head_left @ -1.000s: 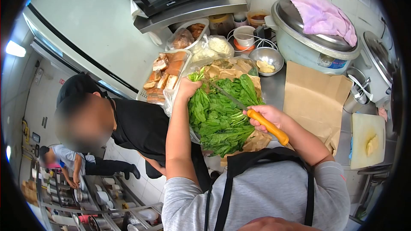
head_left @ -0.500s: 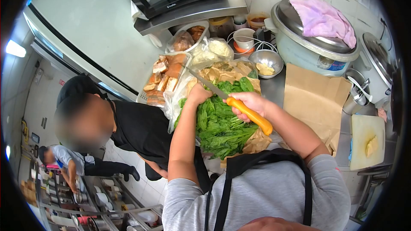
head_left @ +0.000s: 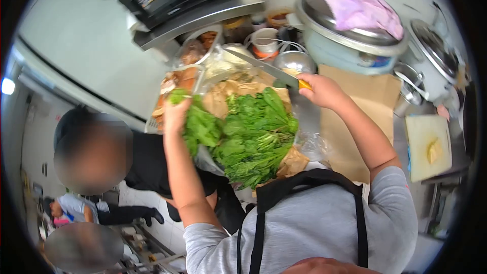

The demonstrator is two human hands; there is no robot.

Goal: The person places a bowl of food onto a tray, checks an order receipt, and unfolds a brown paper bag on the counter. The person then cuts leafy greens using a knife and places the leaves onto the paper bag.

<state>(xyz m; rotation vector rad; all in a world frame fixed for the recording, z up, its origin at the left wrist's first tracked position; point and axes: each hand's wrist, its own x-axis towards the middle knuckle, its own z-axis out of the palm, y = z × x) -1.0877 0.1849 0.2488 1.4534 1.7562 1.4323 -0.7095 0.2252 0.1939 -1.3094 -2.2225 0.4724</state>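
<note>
My left hand is closed round a bunch of leafy greens, raised at the left of the main pile. Leaves hang from both sides of the fist. In my right hand is a knife, its blade pointing up and left over the back of the counter. Most of its yellow-orange handle is hidden by the fingers. Between my hands a pile of leafy greens lies on crumpled brown paper. Beside the left hand stands a white basket of meat pieces, partly covered.
Close on my left stands a person in black. Brown paper lies at right, near a cutting board with a yellowish piece. A large lidded pot carries a pink cloth. A metal bowl sits behind the greens.
My left hand has lifted a bunch of greens from the pile and moved left. My right hand has carried the knife up and right, away from the leaves. The view has shifted.
</note>
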